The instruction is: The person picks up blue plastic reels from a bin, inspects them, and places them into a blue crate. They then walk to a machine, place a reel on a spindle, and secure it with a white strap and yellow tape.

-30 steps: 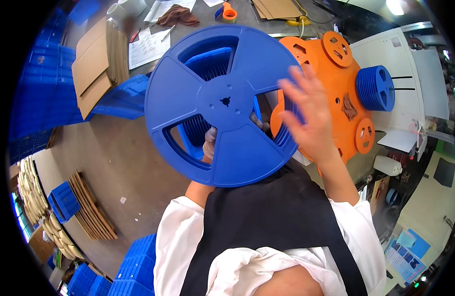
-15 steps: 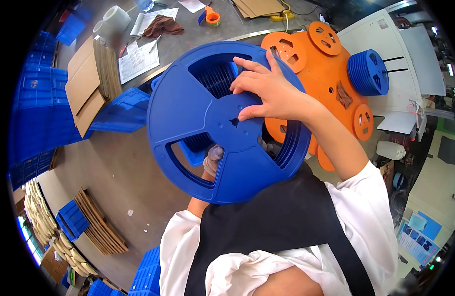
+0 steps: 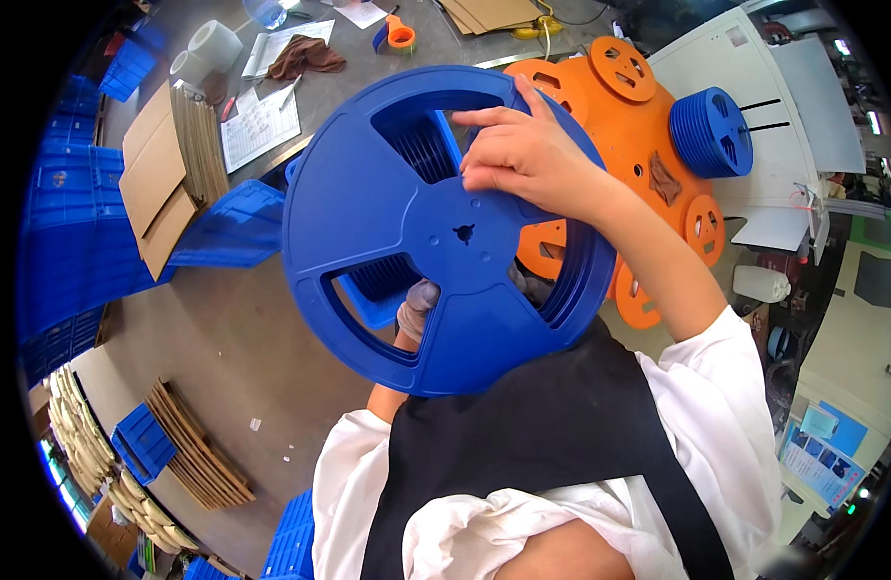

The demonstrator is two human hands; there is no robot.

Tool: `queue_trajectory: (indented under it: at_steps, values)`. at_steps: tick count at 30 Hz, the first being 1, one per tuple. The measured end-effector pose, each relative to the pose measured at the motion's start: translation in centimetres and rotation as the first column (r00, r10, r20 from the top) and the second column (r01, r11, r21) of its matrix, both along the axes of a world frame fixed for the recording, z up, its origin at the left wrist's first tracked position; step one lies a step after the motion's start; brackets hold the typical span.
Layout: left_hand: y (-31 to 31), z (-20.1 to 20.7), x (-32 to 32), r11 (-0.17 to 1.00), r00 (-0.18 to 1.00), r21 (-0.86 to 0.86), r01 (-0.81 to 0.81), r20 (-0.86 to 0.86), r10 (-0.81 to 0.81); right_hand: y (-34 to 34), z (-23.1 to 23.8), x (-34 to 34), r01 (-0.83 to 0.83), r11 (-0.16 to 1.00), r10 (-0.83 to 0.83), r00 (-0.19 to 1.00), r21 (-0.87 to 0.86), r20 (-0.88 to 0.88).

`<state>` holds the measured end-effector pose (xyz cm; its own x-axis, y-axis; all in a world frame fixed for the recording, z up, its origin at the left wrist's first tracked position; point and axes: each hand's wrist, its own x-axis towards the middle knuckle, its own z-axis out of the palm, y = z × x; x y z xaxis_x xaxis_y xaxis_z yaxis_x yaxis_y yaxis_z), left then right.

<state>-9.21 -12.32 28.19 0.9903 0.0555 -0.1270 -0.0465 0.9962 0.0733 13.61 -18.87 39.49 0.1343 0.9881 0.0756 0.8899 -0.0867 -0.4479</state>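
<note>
A stack of large blue plastic reels is held tilted in front of my chest, its top disc turned up toward me with a keyed centre hole. Through the lower-left window of that disc part of my left hand shows, in a greyish covering, supporting the stack from beneath; the rest of it is hidden. My bare right hand lies over the top disc beside the upper window. Its index finger stretches toward the rim, another finger reaches across the window, and the thumb is near the hub.
An orange round table with smaller orange discs stands at right, beside a stack of small blue reels. Behind is a grey workbench with papers, a brown cloth and orange tape. Cardboard sheets and blue crates stand left.
My right thumb has drawn up off the hub toward the other fingers, and the hand has shifted slightly. The reel stack has turned a little. The view has shifted slightly.
</note>
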Motion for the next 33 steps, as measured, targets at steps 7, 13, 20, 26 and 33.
queue_trajectory:
  at_steps: [7, 13, 20, 26, 33]
  values:
    - [0.3, -0.5, 0.3, 0.997, 0.998, -0.07, 0.044, -0.041, -0.047, -1.6, -1.2, -0.2, 0.329, 0.908, -0.286, 0.939, 0.261, -0.189]
    - [0.6, 2.4, 1.2, 0.983, 0.901, 0.169, 0.071, -0.434, 0.01, -4.9, -6.7, -7.1, 0.334, 0.895, -0.441, 0.581, -0.294, -0.684]
    - [0.0, -0.3, 0.4, 0.729, 0.893, 0.675, -0.113, -0.252, 0.372, -4.1, -7.2, -8.1, 0.331, 0.897, -0.358, 0.154, -0.293, -0.921]
    - [2.9, 0.9, -0.4, 0.985, 0.942, 0.132, -0.114, -0.3, 0.149, -6.9, -1.2, -4.8, 0.46, 0.86, -0.111, -0.256, -0.222, -0.96]
    - [3.2, 3.6, -0.9, 0.956, 0.944, 0.23, -0.183, -0.232, 0.237, -8.7, -2.4, -5.9, 0.536, 0.842, 0.445, -0.63, 0.058, -0.636]
